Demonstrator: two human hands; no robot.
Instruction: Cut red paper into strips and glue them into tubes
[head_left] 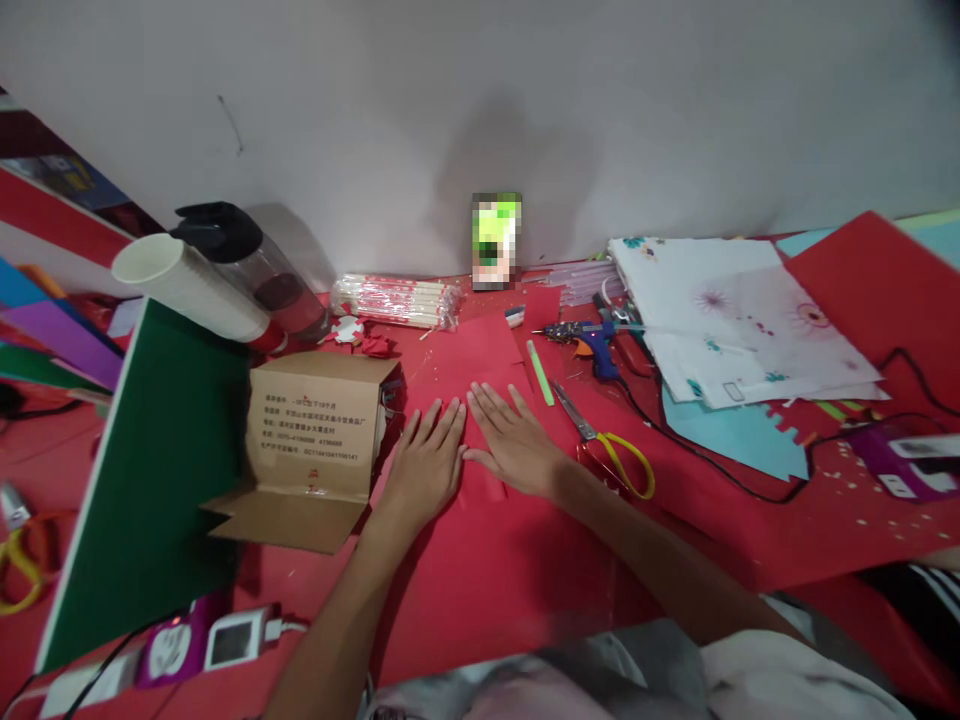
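Observation:
Both of my hands lie flat, palms down, on a sheet of red paper (480, 350) on the red tabletop. My left hand (429, 455) has its fingers stretched out and slightly spread, pointing away from me. Beside it, my right hand (517, 440) also lies open, its thumb close to the left hand's side. The paper under the palms is partly hidden, and its near edge blends into the red table (480, 580). Just right of my right hand are yellow-handled scissors (622, 460) and a light green marker (540, 373).
A blue glue gun (592, 345) with a black cord lies behind the scissors. An open cardboard box (315, 425) and a green board (165, 480) stand at left, near a paper cup (187, 285) and a bottle (262, 270). White patterned sheets (735, 310) lie at right.

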